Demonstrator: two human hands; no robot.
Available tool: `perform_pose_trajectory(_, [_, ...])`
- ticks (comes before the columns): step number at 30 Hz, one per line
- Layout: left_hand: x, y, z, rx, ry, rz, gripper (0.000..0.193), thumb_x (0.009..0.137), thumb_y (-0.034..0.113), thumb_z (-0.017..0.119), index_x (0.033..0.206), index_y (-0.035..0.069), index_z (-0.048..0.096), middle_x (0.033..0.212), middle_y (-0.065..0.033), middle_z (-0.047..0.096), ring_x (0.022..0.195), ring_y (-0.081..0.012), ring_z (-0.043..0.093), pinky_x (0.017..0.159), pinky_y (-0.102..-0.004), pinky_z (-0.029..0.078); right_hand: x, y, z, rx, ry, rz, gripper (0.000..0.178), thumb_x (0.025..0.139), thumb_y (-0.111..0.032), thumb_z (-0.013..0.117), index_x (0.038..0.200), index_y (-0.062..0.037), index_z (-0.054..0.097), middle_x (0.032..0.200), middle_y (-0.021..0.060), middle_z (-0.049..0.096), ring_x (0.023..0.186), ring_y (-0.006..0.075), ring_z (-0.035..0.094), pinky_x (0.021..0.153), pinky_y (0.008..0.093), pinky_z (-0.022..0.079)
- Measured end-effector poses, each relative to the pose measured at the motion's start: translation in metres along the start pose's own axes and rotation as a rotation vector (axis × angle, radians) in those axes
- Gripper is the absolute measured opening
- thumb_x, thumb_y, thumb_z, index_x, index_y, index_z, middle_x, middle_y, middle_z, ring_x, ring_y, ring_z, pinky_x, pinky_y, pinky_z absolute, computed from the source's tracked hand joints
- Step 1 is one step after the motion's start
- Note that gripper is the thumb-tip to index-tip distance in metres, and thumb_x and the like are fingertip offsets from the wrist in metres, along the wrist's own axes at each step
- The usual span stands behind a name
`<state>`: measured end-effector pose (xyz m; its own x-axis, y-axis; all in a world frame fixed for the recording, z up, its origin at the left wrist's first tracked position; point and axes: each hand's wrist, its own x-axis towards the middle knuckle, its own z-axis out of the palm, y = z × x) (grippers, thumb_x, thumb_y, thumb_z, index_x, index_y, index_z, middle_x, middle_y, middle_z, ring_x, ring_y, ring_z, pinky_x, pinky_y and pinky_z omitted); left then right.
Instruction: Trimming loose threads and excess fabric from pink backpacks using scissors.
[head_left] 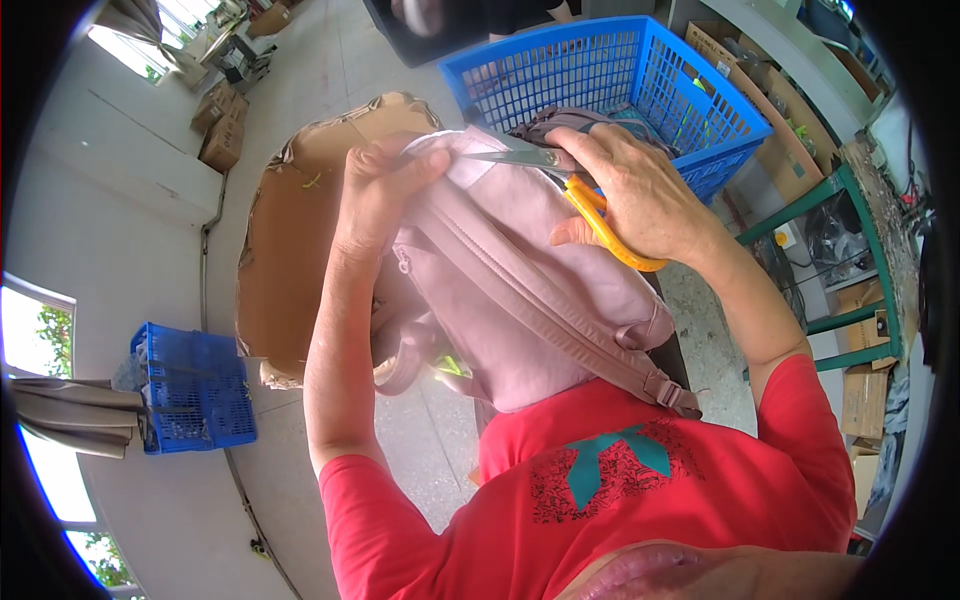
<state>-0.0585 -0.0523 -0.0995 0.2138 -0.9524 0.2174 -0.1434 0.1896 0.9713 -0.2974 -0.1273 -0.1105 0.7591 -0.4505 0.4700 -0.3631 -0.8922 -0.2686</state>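
Observation:
A pale pink backpack lies across my lap, its padded straps running down toward my red shirt. My left hand is closed on the bag's top edge, thumb and fingers pinching the fabric. In my right hand is a pair of scissors with orange handles, one loop hanging below the fingers. Their metal blades point left, along the pale seam at the bag's top, and the tips end close to my left thumb. Whether the blades have fabric between them is hard to make out.
Beyond the bag stands a blue plastic basket with dark bags inside. A big open cardboard box is at the left, with a blue crate by the wall. To the right are a green-framed stand and several cartons.

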Motion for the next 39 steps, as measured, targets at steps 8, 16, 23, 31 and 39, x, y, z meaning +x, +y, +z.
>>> perform_pose_trajectory(8, [-0.004, -0.005, -0.006, -0.010, 0.032, 0.009, 0.020, 0.073, 0.015, 0.067, 0.087, 0.000, 0.066, 0.069, -0.0014, 0.061, 0.061, -0.0079, 0.053, 0.058, -0.0206, 0.041, 0.004, -0.005, 0.010, -0.025, 0.121, -0.105, 0.060, 0.067, -0.047, 0.069, 0.099, -0.0005, 0.049, 0.071, 0.0152, 0.055, 0.063, 0.0280, 0.058, 0.055, 0.0355, 0.047])
perform_pose_trajectory(16, [-0.010, -0.003, -0.006, 0.033, 0.063, 0.004, 0.021, 0.073, 0.017, 0.067, 0.086, 0.000, 0.066, 0.071, -0.0016, 0.061, 0.064, -0.0088, 0.053, 0.061, -0.0222, 0.042, 0.004, -0.001, 0.017, 0.004, 0.132, -0.119, 0.050, 0.068, -0.043, 0.070, 0.090, -0.0018, 0.050, 0.059, 0.0124, 0.054, 0.053, 0.0275, 0.057, 0.050, 0.0339, 0.046])
perform_pose_trajectory(23, [-0.012, -0.005, -0.007, 0.101, 0.051, 0.017, 0.024, 0.073, 0.020, 0.067, 0.086, 0.000, 0.065, 0.070, -0.0006, 0.060, 0.064, -0.0080, 0.052, 0.061, -0.0224, 0.042, 0.008, -0.006, 0.015, -0.038, 0.166, -0.130, 0.051, 0.067, -0.044, 0.070, 0.089, -0.0025, 0.050, 0.062, 0.0115, 0.056, 0.056, 0.0267, 0.058, 0.052, 0.0341, 0.046])
perform_pose_trajectory(31, [-0.016, -0.007, -0.001, 0.158, 0.021, 0.051, 0.018, 0.073, 0.007, 0.069, 0.089, 0.000, 0.066, 0.075, 0.0009, 0.062, 0.066, -0.0044, 0.051, 0.062, -0.0186, 0.041, 0.013, -0.001, 0.008, -0.055, 0.071, -0.167, 0.047, 0.070, -0.043, 0.068, 0.086, -0.0032, 0.048, 0.063, 0.0124, 0.054, 0.057, 0.0280, 0.056, 0.053, 0.0352, 0.045])
perform_pose_trajectory(39, [-0.018, -0.007, 0.004, 0.263, 0.003, 0.106, 0.018, 0.074, 0.008, 0.068, 0.089, 0.000, 0.066, 0.071, 0.0031, 0.059, 0.064, -0.0029, 0.048, 0.059, -0.0174, 0.039, 0.010, 0.012, 0.007, -0.072, 0.031, -0.205, 0.047, 0.072, -0.045, 0.065, 0.085, -0.0036, 0.048, 0.059, 0.0121, 0.052, 0.056, 0.0271, 0.056, 0.052, 0.0349, 0.045])
